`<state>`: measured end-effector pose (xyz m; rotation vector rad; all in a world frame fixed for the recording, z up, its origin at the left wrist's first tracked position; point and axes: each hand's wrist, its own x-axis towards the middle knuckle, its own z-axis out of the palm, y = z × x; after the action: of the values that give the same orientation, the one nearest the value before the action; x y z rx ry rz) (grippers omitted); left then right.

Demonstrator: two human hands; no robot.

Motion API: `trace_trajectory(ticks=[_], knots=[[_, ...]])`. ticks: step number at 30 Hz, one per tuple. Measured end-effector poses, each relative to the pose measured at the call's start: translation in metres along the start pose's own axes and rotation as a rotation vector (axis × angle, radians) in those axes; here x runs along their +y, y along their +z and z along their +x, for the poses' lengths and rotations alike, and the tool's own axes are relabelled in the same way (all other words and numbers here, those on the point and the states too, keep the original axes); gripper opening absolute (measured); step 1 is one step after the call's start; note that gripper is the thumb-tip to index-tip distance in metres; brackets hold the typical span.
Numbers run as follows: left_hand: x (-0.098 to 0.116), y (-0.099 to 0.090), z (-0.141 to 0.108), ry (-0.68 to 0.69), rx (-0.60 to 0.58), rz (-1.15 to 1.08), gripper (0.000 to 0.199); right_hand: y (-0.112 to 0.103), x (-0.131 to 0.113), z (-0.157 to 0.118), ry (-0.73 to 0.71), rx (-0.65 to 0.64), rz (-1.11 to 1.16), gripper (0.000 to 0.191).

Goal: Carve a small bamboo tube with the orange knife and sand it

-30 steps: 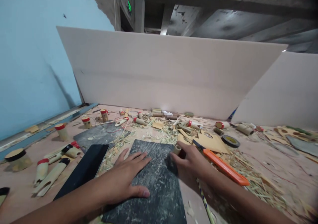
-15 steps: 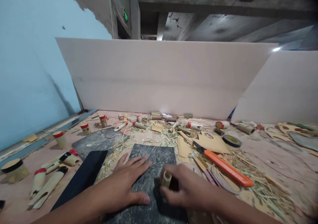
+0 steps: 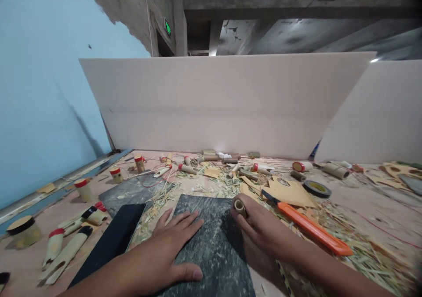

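Note:
A dark, scratched flat sheet (image 3: 214,244) lies in front of me on the table. Across its left part my left hand (image 3: 180,248) rests flat, fingers spread and thumb out, holding nothing. My right hand (image 3: 255,222) is wrapped round a short bamboo tube (image 3: 239,206) at the sheet's upper right edge; the tube's open end faces me. To the right of that hand lies an orange utility knife (image 3: 313,229) with its dark blade end pointing up-left. A black flat slab (image 3: 108,240) lies left of my left hand.
Bamboo pieces with red or black ends (image 3: 67,253) lie at the left, near an upright tube with a black band (image 3: 24,232). Shavings (image 3: 372,257), cut yellow card (image 3: 290,191) and a tape roll (image 3: 316,189) are at the right. A pale panel (image 3: 224,103) stands behind.
My right hand has moved up and to the right with the bamboo tube, from the middle of the sheet to its upper right edge. My left hand stays flat on the sheet. The view has shifted slightly.

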<state>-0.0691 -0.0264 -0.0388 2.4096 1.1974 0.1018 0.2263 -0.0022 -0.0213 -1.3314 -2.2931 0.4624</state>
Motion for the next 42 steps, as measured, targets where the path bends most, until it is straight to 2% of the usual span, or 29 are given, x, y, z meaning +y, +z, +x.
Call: trace_trajectory(ticks=[3,5,8,12,16,18,21,24,26,30,35,40,42], knots=[[-0.001,0.000,-0.001,-0.005,-0.005,0.002,0.092,-0.001,-0.004,-0.001,0.103,-0.068,0.032,0.015],[-0.001,0.001,0.000,-0.016,-0.015,0.002,0.092,-0.003,-0.005,-0.002,0.165,-0.100,0.040,0.025],[-0.004,0.003,0.001,-0.017,-0.003,0.006,0.092,-0.009,-0.007,-0.007,0.109,-0.075,0.074,0.035],[-0.007,0.007,0.002,0.003,0.018,0.007,0.091,-0.011,-0.010,-0.009,0.061,-0.085,0.049,0.022],[-0.006,0.007,0.002,0.009,0.022,-0.007,0.090,0.002,-0.013,-0.007,0.116,-0.169,0.085,0.010],[-0.005,0.006,0.001,0.015,0.024,-0.014,0.090,0.011,-0.018,-0.008,0.123,-0.185,0.124,0.010],[-0.005,0.006,0.000,0.021,0.024,-0.016,0.091,0.020,-0.026,-0.013,0.085,-0.236,0.171,0.018],[-0.006,0.006,0.000,0.036,0.027,-0.020,0.091,0.023,-0.027,-0.013,-0.008,-0.301,0.206,0.017],[-0.007,0.006,0.001,0.042,0.019,-0.022,0.091,0.021,-0.021,-0.007,-0.028,-0.263,0.163,0.015],[-0.006,0.006,0.003,0.008,0.010,-0.013,0.093,0.017,-0.009,0.004,0.060,-0.111,0.054,0.010],[-0.009,0.007,0.001,0.022,0.007,-0.024,0.091,0.018,-0.015,-0.004,-0.050,-0.254,0.151,0.016],[-0.007,0.005,0.001,-0.013,0.010,-0.022,0.093,0.023,-0.018,-0.008,0.086,-0.099,0.130,0.013],[-0.005,0.003,0.001,-0.018,-0.003,-0.022,0.095,0.025,-0.020,-0.009,0.002,-0.207,0.184,0.014]])
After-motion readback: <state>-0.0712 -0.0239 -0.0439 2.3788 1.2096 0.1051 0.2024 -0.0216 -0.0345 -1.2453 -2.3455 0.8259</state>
